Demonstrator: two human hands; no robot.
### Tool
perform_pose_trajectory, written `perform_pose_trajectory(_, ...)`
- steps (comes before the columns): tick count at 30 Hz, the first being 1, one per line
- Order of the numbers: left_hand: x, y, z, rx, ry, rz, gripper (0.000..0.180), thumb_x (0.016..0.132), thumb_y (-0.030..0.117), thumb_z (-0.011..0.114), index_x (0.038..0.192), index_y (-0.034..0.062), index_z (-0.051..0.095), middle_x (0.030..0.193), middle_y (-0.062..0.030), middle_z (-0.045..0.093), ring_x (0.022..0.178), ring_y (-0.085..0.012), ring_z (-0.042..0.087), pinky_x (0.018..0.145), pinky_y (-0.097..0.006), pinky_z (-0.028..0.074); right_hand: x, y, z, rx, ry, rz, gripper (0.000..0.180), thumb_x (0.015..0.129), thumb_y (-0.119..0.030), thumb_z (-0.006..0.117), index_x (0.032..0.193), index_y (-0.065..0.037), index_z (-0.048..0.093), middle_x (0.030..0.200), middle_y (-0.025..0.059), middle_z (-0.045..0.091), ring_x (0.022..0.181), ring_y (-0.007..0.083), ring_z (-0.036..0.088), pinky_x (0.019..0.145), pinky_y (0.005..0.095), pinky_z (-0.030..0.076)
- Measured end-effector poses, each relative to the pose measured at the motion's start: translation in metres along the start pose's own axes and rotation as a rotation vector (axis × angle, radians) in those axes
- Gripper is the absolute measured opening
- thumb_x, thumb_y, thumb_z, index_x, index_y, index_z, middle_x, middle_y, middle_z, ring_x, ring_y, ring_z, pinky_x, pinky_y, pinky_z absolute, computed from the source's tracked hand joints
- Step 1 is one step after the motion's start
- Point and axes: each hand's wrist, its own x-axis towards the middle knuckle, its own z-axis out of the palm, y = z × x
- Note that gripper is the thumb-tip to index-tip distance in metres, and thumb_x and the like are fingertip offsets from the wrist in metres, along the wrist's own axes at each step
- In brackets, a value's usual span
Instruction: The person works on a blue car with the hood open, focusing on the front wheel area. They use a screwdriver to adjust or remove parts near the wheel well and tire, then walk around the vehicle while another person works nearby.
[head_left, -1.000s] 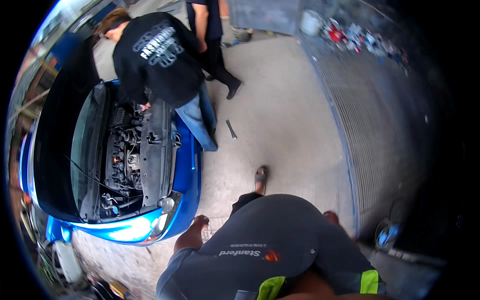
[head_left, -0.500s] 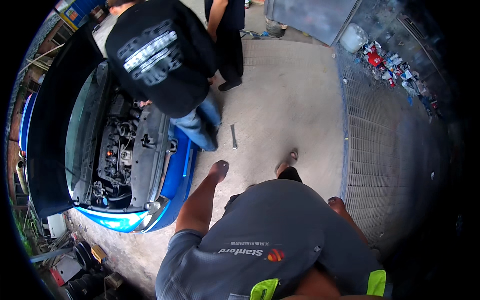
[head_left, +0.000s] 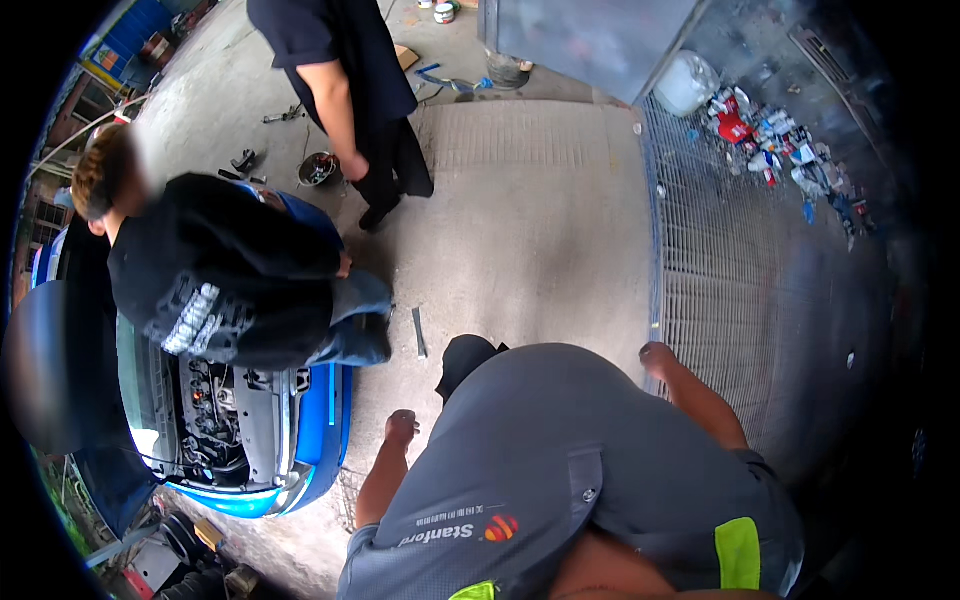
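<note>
My left hand [head_left: 402, 428] hangs low beside my body, its fingers loosely bent and apart, with nothing seen in it. On the other side my right hand [head_left: 656, 358] hangs over the edge of the floor grating; its fingers are turned partly out of sight and I see no object there. Ahead of my left hand, on the concrete, lies a thin grey flat strip [head_left: 420, 333] that widens at its near end. To the left stands a blue car [head_left: 338, 420] with its hood up and its engine [head_left: 212, 420] bare. Neither hand touches the car.
A person in a black top [head_left: 220, 270] bends over the car's front. Another person in dark clothes [head_left: 345, 90] stands beyond. A metal grating [head_left: 715, 300] runs along the right, with a litter heap [head_left: 780, 140] and white jug [head_left: 685, 82] past it. A bowl [head_left: 318, 170] sits far left.
The view has shifted, and both my arms have swung. The person in black leans further left over the engine bay. The standing person now shows more fully, left of before.
</note>
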Motion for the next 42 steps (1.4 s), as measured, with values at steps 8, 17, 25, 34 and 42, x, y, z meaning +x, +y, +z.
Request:
perform_pose_trajectory(8, 0.103, 0.189, 0.015, 0.176, 0.015, 0.180, 0.029, 0.089, 0.023, 0.059, 0.103, -0.0010, 0.068, 0.084, -0.0139, 0.071, 0.072, -0.0217, 0.070, 0.063, -0.035, 0.055, 0.197, -0.169, -0.132, 0.071, 0.024, -0.227, 0.028, 0.081, -0.018, 0.056, 0.098, -0.002, 0.072, 0.098, 0.0210, 0.071, 0.096, 0.0368, 0.067, 0.087, 0.0418, 0.053)
perform_pose_trajectory(17, 0.328, 0.354, -0.061, -0.121, 0.093, 0.011, 0.015, 0.090, 0.009, 0.056, 0.100, -0.0011, 0.061, 0.074, -0.0100, 0.060, 0.060, -0.0194, 0.059, 0.048, -0.031, 0.044, 0.305, -0.267, -0.224, 0.166, -0.059, -0.167, 0.028, 0.079, -0.016, 0.060, 0.100, -0.003, 0.072, 0.088, 0.0204, 0.071, 0.079, 0.0311, 0.070, 0.072, 0.0390, 0.055)
perform_pose_trajectory(25, 0.406, 0.588, -0.053, -0.286, 0.182, 0.101, 0.024, 0.091, 0.012, 0.056, 0.106, -0.0042, 0.066, 0.082, -0.0140, 0.069, 0.067, -0.0194, 0.064, 0.063, -0.031, 0.052, 0.506, -0.226, -0.312, -0.264, -0.185, -0.250, 0.025, 0.079, -0.020, 0.062, 0.095, -0.005, 0.074, 0.090, 0.0229, 0.071, 0.085, 0.0372, 0.070, 0.075, 0.0418, 0.054)
perform_pose_trajectory(34, 0.421, 0.657, 0.028, -0.041, 0.039, -0.081, 0.041, 0.087, 0.034, 0.062, 0.114, 0.0033, 0.069, 0.105, -0.0183, 0.071, 0.101, -0.0271, 0.068, 0.087, -0.036, 0.053, 0.707, -0.416, -0.527, 0.008, -0.121, -0.207, 0.025, 0.080, -0.014, 0.061, 0.097, 0.001, 0.070, 0.084, 0.0197, 0.071, 0.078, 0.0301, 0.069, 0.070, 0.0401, 0.053)
perform_pose_trajectory(42, 0.510, 0.630, 0.001, 0.310, 0.034, -0.100, 0.042, 0.089, 0.035, 0.059, 0.120, 0.0066, 0.067, 0.116, -0.0189, 0.068, 0.109, -0.0323, 0.065, 0.094, -0.038, 0.050, 0.754, -0.611, -0.570, -0.301, -0.447, -0.558, 0.026, 0.082, -0.021, 0.064, 0.095, 0.000, 0.071, 0.088, 0.0189, 0.071, 0.076, 0.0288, 0.069, 0.070, 0.0380, 0.054)
